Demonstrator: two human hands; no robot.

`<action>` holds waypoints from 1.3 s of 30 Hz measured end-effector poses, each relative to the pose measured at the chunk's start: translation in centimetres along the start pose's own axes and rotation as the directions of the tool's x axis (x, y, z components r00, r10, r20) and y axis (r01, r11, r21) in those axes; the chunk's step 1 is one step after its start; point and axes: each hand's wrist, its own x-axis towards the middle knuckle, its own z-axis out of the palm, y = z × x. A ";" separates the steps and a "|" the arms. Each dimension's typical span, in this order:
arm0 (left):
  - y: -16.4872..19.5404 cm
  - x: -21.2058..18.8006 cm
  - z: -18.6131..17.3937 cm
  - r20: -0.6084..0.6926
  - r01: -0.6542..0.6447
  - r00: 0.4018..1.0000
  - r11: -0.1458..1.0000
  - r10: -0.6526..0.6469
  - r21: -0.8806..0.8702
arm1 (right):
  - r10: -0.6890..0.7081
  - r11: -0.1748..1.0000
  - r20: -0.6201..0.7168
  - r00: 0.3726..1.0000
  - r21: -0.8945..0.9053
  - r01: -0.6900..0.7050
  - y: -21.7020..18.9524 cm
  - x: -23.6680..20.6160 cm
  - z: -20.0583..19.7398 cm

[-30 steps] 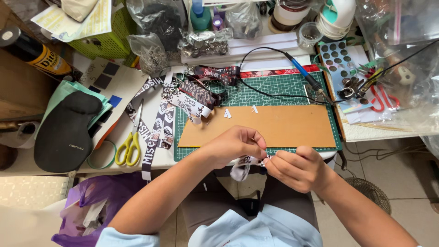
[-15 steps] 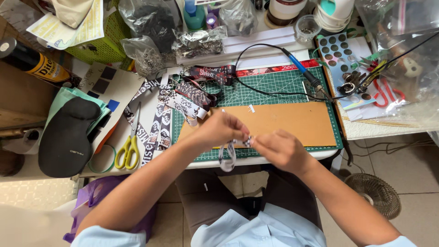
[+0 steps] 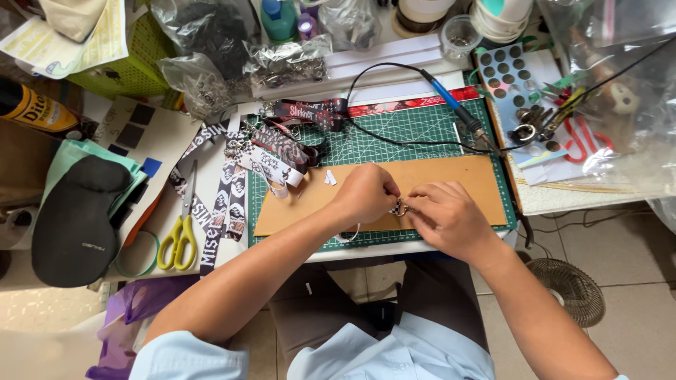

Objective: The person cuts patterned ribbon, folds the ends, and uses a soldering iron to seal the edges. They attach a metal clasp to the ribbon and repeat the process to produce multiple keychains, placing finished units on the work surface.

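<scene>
Both hands pinched one small metal clasp (image 3: 401, 207): left hand (image 3: 366, 193) and right hand (image 3: 445, 217) met over the brown board (image 3: 451, 176), steadying it; beyond, printed lanyards (image 3: 260, 158) lay heaped on the green cutting mat (image 3: 394, 130).

A matt brown board (image 3: 422, 183) lies on the green gridded cutting mat (image 3: 394, 137), smooth and dull. Left of it, printed woven cloth straps (image 3: 232, 183) and yellow plastic-handled scissors (image 3: 179, 236). Far back, crinkled glossy clear plastic bags (image 3: 282, 60). Shiny metal clasp (image 3: 400, 208) between the fingers.
</scene>
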 end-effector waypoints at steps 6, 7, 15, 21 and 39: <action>-0.2 0.6 -0.5 0.004 0.012 1.000 1.000 -0.012 0.025 | -0.021 0.999 0.098 0.995 0.038 0.017 0.8 1.4 0.6; -0.3 0.7 -0.6 0.016 0.001 1.000 0.999 -0.001 0.046 | -0.033 0.999 0.098 0.995 0.030 0.030 0.8 1.5 0.7; -1.4 -0.4 -1.7 -0.075 -0.218 0.967 0.944 0.243 0.247 | -0.102 0.994 0.129 0.986 -0.022 0.106 0.4 2.7 1.2; -2.4 -1.2 -4.1 0.015 -0.502 0.865 0.865 0.502 0.002 | -0.071 0.996 0.099 0.992 -0.049 0.077 0.1 3.2 2.1; -5.9 -1.5 -5.6 0.117 -0.673 0.737 0.706 0.666 0.221 | -0.002 1.000 0.047 0.999 -0.021 0.003 0.9 3.6 4.0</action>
